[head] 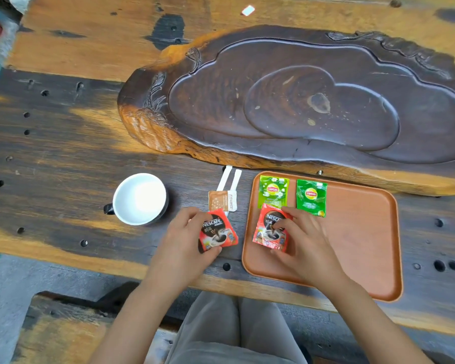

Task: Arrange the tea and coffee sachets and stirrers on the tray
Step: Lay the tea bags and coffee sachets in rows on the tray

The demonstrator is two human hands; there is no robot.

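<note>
Head view: the tray (365, 258) is the landmark. The right hand (302, 240) presses a red coffee sachet (267, 232) flat at the tray's near left corner, its grip closed on the sachet. Just left of the tray, off its rim, the left hand (184, 240) pinches a second coffee sachet (217, 232), long axis tilted; that hand is nearer. The stirrers (230, 179) lie on the table beyond it

room on the tray, clutter beside it

the tray (365, 258) is bare across its right half; two green tea sachets (311, 197) and a red coffee sachet (271, 228) crowd its left. off it, a white cup (139, 198) and paper-wrapped stirrers (227, 181) occupy the table (63, 153).
</note>
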